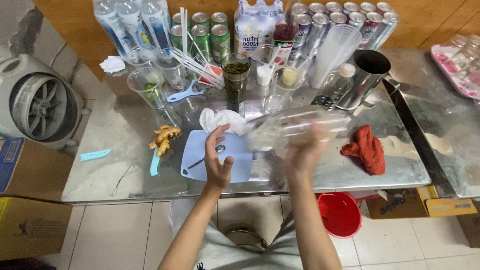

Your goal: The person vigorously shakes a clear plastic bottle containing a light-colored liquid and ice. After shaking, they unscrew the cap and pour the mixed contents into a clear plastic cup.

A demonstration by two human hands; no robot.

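Observation:
My right hand (304, 152) grips a clear glass jar (295, 127) that lies on its side above the steel table (125, 165); both are blurred by motion. Fingers spread, my left hand (217, 162) hovers over a pale blue cutting board (235, 160) and holds nothing. A spoon (212, 152) lies on that board, partly under the hand. A crumpled white cloth (220, 119) rests at the board's far edge, beside the jar's mouth.
A ginger root (164, 137) and a blue knife (155, 162) lie left of the board. A red rag (366, 147) is at the right, a steel jug (367, 77) behind it. Cups, cans and bottles crowd the back. A red bucket (340, 215) stands below.

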